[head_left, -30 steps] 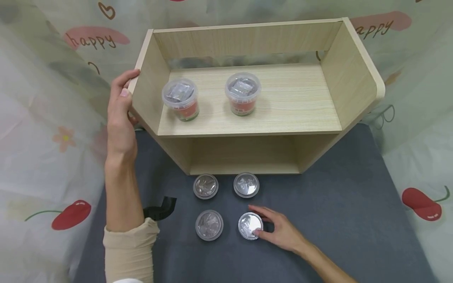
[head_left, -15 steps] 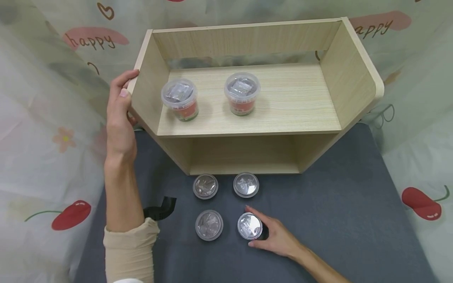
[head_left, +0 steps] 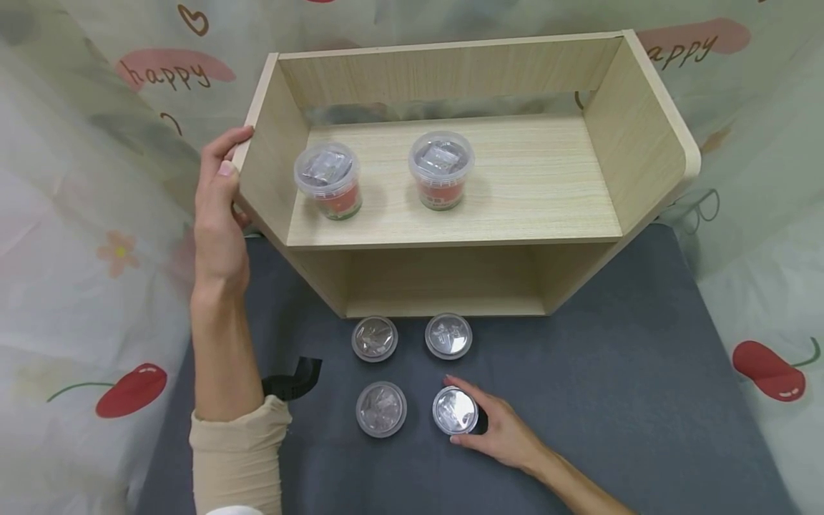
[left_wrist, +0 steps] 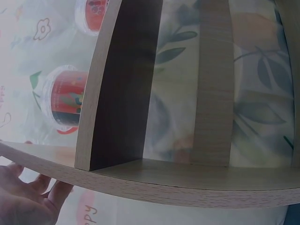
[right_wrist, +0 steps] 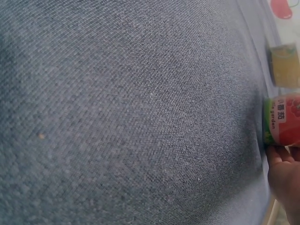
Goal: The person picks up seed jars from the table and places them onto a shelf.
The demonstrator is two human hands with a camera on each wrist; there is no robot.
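My left hand (head_left: 220, 207) grips the left side panel of a light wooden shelf unit (head_left: 496, 239); the left wrist view shows its fingers (left_wrist: 58, 194) at the panel's edge. My right hand (head_left: 508, 429) holds a small lidded plastic cup (head_left: 454, 410) at the front right of a group on the table, thumb and fingers on either side of it. In the right wrist view this cup has a red label (right_wrist: 289, 123) with a tomato picture. Behind it stands another lidded cup (head_left: 448, 336); to the left are a back cup (head_left: 375, 339) and a front cup (head_left: 381, 409).
Two lidded cups with red labels stand on the upper board: the left one (head_left: 328, 180) near the side panel, the other (head_left: 441, 170) nearer the middle. A black strap (head_left: 292, 380) lies by my left forearm. Printed curtains (head_left: 759, 272) surround the dark grey table (head_left: 618, 386).
My right thumb has moved from the top of the front right cup's lid down to its near side. The left hand and the shelf unit stay put.
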